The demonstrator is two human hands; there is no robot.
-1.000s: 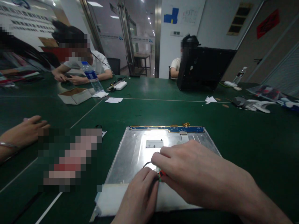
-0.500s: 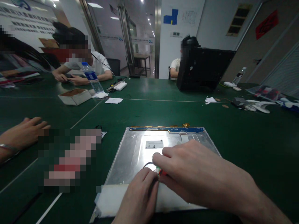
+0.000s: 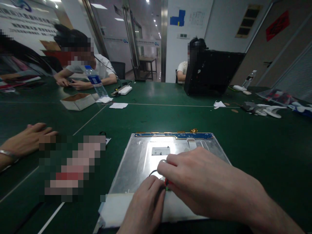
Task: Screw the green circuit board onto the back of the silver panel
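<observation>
A flat silver metal panel [image 3: 136,162] with a blue circuit strip [image 3: 174,135] along its far edge lies on the green table [image 3: 170,113] in front of me. A white sheet [image 3: 117,208] covers its near edge. My right hand [image 3: 202,182] rests over the panel's middle, fingers pinched on a small red and green wire piece [image 3: 167,184]. My left hand [image 3: 146,208] lies on the white sheet with fingers curled, touching the same spot. A thin black wire [image 3: 153,171] loops just beyond them.
Another person's hand [image 3: 26,139] with a bracelet rests flat on the table at left. Further back stand a cardboard box [image 3: 77,100], a water bottle [image 3: 95,81], papers [image 3: 118,105] and a black case [image 3: 212,73]. Two people sit at the far side.
My hands stay on the wire piece with only slight finger shifts. The other person's hand at left has slid a little to the right.
</observation>
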